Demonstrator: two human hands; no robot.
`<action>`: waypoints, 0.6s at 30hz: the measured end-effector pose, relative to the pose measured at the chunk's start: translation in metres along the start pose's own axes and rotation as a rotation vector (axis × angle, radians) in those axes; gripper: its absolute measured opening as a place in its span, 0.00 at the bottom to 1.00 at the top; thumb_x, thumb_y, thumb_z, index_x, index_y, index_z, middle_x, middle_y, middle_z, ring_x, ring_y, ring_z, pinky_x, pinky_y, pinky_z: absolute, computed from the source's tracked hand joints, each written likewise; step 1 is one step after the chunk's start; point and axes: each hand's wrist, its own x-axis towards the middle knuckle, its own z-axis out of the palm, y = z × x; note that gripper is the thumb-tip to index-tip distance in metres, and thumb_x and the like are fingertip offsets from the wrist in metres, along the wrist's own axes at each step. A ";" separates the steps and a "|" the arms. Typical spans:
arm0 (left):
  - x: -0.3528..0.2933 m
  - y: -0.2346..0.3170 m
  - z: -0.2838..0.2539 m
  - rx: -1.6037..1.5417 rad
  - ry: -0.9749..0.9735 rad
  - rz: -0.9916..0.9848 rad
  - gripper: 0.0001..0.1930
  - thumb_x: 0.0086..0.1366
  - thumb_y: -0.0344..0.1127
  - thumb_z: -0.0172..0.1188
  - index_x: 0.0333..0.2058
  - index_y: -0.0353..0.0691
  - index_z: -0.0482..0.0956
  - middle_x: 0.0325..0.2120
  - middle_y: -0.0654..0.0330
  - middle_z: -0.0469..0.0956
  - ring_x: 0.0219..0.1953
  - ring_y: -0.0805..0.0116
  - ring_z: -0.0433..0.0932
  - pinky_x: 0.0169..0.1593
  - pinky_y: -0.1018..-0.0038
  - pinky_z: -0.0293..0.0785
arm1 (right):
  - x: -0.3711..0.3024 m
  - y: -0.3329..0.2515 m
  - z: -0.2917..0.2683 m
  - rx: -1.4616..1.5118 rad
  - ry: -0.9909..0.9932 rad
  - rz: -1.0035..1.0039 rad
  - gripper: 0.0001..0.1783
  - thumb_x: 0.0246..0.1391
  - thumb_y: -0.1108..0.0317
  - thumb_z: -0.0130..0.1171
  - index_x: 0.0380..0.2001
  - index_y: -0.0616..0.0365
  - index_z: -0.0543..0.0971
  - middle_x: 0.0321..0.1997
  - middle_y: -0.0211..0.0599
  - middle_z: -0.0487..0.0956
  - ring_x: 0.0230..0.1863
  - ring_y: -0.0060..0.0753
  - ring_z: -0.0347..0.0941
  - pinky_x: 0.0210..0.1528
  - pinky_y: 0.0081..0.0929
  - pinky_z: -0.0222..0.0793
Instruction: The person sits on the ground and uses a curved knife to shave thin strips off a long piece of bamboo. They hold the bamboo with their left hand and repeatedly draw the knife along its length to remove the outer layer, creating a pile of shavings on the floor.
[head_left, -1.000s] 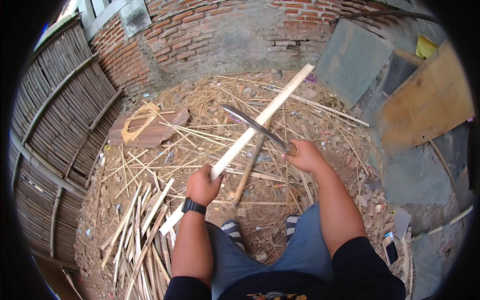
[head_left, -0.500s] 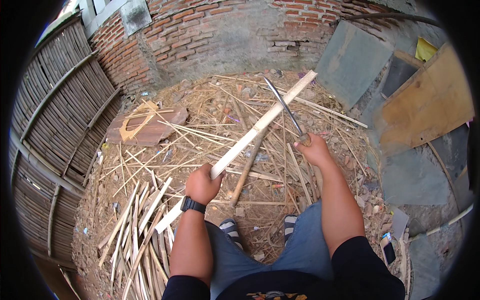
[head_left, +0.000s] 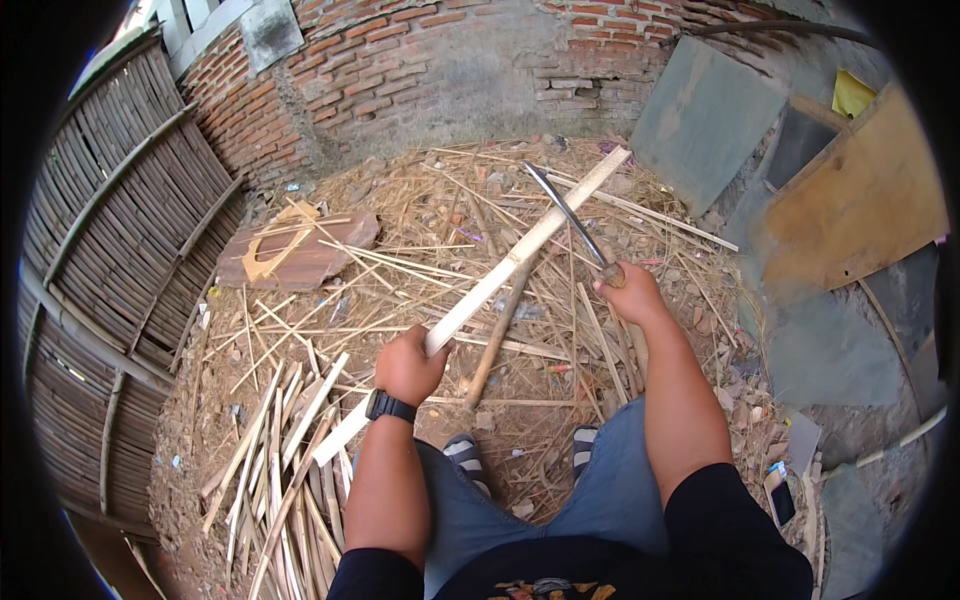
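My left hand (head_left: 408, 366) is wrapped round a long pale strip of split bamboo (head_left: 508, 267), which slants from beside my left leg up toward the far right. A dark watch sits on that wrist. In my right hand (head_left: 632, 296) is the wooden handle of a sickle (head_left: 572, 212), a long curved metal blade pointing away and to the left. The blade crosses the strip near its far end; whether it touches the wood I cannot tell.
Several cut bamboo strips (head_left: 275, 470) lie in a heap at the lower left. A brown bamboo pole (head_left: 500, 335) rests among litter before my feet. Left is a bamboo fence (head_left: 120, 250), ahead a brick wall (head_left: 450, 70). Sheets (head_left: 850, 190) and a phone (head_left: 780, 496) lie right.
The sickle's tip has shifted slightly down and left along the strip. Both hands keep their holds, and the strip stays nearly in place.
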 end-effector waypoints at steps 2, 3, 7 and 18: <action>-0.001 -0.004 0.001 0.024 -0.008 0.017 0.23 0.61 0.54 0.72 0.29 0.36 0.80 0.22 0.46 0.81 0.28 0.43 0.83 0.34 0.54 0.77 | -0.009 -0.014 -0.005 0.019 -0.026 -0.003 0.32 0.54 0.52 0.73 0.56 0.61 0.81 0.48 0.56 0.85 0.52 0.55 0.82 0.56 0.45 0.76; -0.001 -0.006 0.002 0.012 0.010 0.014 0.23 0.62 0.53 0.72 0.29 0.36 0.80 0.22 0.46 0.81 0.28 0.43 0.83 0.34 0.54 0.77 | -0.011 -0.018 -0.004 0.009 -0.028 -0.030 0.32 0.54 0.52 0.73 0.56 0.61 0.81 0.48 0.56 0.85 0.52 0.55 0.83 0.56 0.45 0.76; -0.002 -0.008 0.003 -0.018 0.020 -0.016 0.22 0.62 0.53 0.72 0.29 0.36 0.80 0.22 0.45 0.81 0.28 0.43 0.83 0.35 0.54 0.77 | -0.028 -0.047 0.005 -0.041 -0.170 -0.157 0.32 0.53 0.52 0.73 0.57 0.59 0.82 0.47 0.58 0.85 0.51 0.55 0.83 0.56 0.45 0.76; -0.001 -0.005 0.001 0.100 -0.048 0.010 0.22 0.62 0.53 0.71 0.32 0.37 0.82 0.25 0.46 0.83 0.30 0.43 0.84 0.36 0.54 0.78 | -0.005 -0.012 -0.002 -0.009 -0.088 0.060 0.32 0.53 0.53 0.74 0.56 0.62 0.82 0.52 0.56 0.85 0.54 0.55 0.82 0.58 0.43 0.75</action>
